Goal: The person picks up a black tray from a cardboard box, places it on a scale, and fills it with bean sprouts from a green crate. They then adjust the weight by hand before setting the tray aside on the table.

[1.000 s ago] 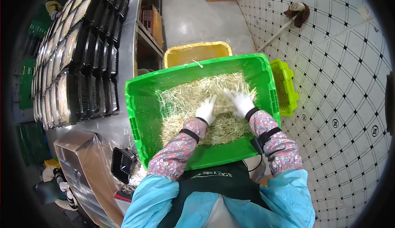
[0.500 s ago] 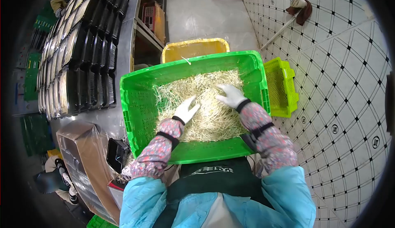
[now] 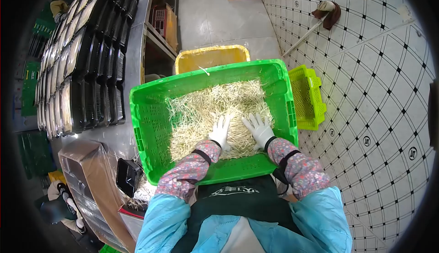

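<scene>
A green plastic crate [image 3: 151,129] in front of me holds a heap of thin pale strands [image 3: 219,97] that look like bean sprouts. My left hand [image 3: 220,132], in a white glove, lies on the strands near the crate's middle, fingers spread. To its right, my right hand [image 3: 259,131], also gloved in white, rests on them with fingers stretched out and apart. Neither hand grips anything that I can see. At the left of the crate, a patch of its green floor shows through the strands.
Beyond the crate stands a yellow bin [image 3: 212,54]; a lime-green basket [image 3: 305,97] is at its right. Black trays [image 3: 98,84] are stacked high on a metal table [image 3: 137,47] at left. A cardboard box [image 3: 91,175] and a black tub [image 3: 127,177] lie nearer. Another person sits lower left.
Both hands have come back toward my body and flattened onto the strands, fingers more spread. The heap beneath them looks flatter. The whole view has shifted slightly.
</scene>
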Tool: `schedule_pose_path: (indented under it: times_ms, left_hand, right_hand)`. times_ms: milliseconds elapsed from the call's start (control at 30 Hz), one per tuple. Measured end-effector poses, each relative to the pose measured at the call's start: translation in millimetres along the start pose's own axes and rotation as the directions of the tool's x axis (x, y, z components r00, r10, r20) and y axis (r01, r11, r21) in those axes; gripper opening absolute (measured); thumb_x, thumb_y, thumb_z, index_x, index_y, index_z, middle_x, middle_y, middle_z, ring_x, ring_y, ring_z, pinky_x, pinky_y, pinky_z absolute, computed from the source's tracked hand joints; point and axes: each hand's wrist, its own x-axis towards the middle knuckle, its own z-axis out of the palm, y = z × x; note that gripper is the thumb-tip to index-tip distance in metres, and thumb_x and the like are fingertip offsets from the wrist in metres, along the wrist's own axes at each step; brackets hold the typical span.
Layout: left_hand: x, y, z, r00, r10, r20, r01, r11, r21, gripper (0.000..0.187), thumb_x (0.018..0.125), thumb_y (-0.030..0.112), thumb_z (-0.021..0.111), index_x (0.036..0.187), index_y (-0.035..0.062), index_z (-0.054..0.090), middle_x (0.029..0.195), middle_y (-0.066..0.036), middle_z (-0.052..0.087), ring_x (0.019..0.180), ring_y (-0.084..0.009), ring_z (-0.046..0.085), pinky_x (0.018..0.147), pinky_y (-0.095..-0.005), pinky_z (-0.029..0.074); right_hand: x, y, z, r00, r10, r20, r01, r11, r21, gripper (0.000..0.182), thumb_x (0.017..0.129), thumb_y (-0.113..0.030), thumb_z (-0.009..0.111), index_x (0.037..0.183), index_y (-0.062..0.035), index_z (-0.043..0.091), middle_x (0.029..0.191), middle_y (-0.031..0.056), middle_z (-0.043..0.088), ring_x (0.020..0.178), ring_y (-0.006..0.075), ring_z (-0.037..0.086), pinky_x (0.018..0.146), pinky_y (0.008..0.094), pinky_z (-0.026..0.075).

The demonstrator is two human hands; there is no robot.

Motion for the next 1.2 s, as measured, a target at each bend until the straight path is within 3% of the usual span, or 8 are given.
schedule_pose_path:
  times_ms: [167, 233, 400, 533, 700, 900, 1033, 1200]
  left_hand:
    - [15, -13, 5, 0.992, -0.121, -0.035, 0.112, 0.973, -0.203, 0.093, 0.062, 0.022, 0.081, 0.14, 0.0142, 0.03, 0.118, -0.019, 0.054, 0.107, -0.0378, 0.057, 0.087, -0.0443, 0.05]
    - [12, -20, 4, 0.993, -0.089, -0.083, 0.056, 0.94, -0.337, 0.046, 0.074, 0.023, 0.071, 0.115, 0.0134, 0.054, 0.107, -0.019, 0.061, 0.097, -0.0371, 0.061, 0.084, -0.0421, 0.05]
    - [-29, -43, -22, 0.977, 0.08, -0.198, -0.107, 0.986, -0.131, 0.031, 0.082, 0.036, 0.063, 0.104, 0.0131, 0.06, 0.099, -0.014, 0.065, 0.09, -0.0359, 0.063, 0.077, -0.043, 0.05]
    - [-54, -42, -19, 0.948, 0.286, -0.141, -0.277, 0.958, 0.08, 0.036, 0.076, 0.022, 0.067, 0.11, 0.0147, 0.058, 0.095, -0.009, 0.06, 0.091, -0.0308, 0.061, 0.074, -0.0424, 0.05]
    - [-48, 4, -33, 0.918, 0.395, 0.033, -0.396, 0.909, 0.132, 0.096, 0.06, 0.026, 0.08, 0.144, 0.0165, 0.034, 0.132, -0.013, 0.047, 0.111, -0.0337, 0.051, 0.086, -0.0453, 0.046]
    - [16, 2, -61, 0.92, 0.304, -0.246, -0.306, 0.951, 0.03, 0.115, 0.055, 0.032, 0.086, 0.149, 0.0127, 0.023, 0.147, -0.018, 0.034, 0.134, -0.0369, 0.035, 0.105, -0.0443, 0.038]
    - [54, 14, -46, 0.995, 0.083, -0.062, -0.077, 0.993, 0.093, 0.116, 0.06, 0.03, 0.085, 0.15, 0.0148, 0.015, 0.147, -0.017, 0.033, 0.131, -0.0362, 0.038, 0.094, -0.0514, 0.045]
    - [77, 1, -12, 0.998, -0.05, -0.025, 0.05, 0.999, 0.012, 0.064, 0.071, 0.025, 0.074, 0.126, 0.009, 0.046, 0.122, -0.018, 0.055, 0.103, -0.0373, 0.06, 0.084, -0.0438, 0.051]
  right_hand:
    - [24, 19, 23, 0.964, 0.045, -0.262, 0.024, 0.967, 0.252, 0.068, 0.073, -0.012, 0.067, 0.137, -0.0149, 0.041, 0.098, 0.0118, 0.062, 0.096, 0.0328, 0.061, 0.085, 0.0468, 0.045]
    - [35, 26, 26, 0.969, 0.041, -0.244, 0.025, 0.964, 0.264, 0.064, 0.072, -0.016, 0.07, 0.131, -0.015, 0.047, 0.093, 0.0118, 0.063, 0.091, 0.0323, 0.062, 0.08, 0.0446, 0.047]
    - [47, 37, 10, 0.945, 0.189, -0.266, -0.06, 0.902, 0.428, 0.025, 0.078, -0.025, 0.065, 0.102, -0.0159, 0.063, 0.087, 0.0141, 0.067, 0.085, 0.033, 0.065, 0.073, 0.0447, 0.05]
    - [49, 31, -44, 0.921, 0.367, -0.129, -0.263, 0.83, 0.491, 0.032, 0.076, -0.041, 0.066, 0.097, -0.0168, 0.063, 0.084, 0.014, 0.068, 0.085, 0.0324, 0.066, 0.073, 0.0442, 0.051]
    - [71, 10, -26, 0.989, 0.137, -0.064, -0.097, 0.898, 0.43, 0.073, 0.066, -0.043, 0.077, 0.13, -0.0212, 0.05, 0.122, 0.0195, 0.059, 0.108, 0.0356, 0.059, 0.086, 0.0474, 0.049]
    - [47, 22, -14, 0.976, 0.211, -0.058, -0.185, 0.938, 0.295, 0.144, 0.046, -0.042, 0.091, 0.152, -0.0188, -0.003, 0.152, 0.023, 0.021, 0.136, 0.0421, 0.029, 0.109, 0.0515, 0.03]
    - [52, 32, 16, 0.97, 0.245, -0.002, -0.232, 0.92, 0.317, 0.127, 0.059, -0.034, 0.086, 0.152, -0.0167, 0.002, 0.145, 0.0235, 0.034, 0.131, 0.0401, 0.038, 0.102, 0.0489, 0.039]
    - [58, 36, 36, 0.938, 0.347, -0.011, -0.303, 0.834, 0.461, 0.051, 0.073, -0.018, 0.069, 0.122, -0.0127, 0.054, 0.103, 0.0168, 0.065, 0.096, 0.0341, 0.063, 0.082, 0.0439, 0.05]
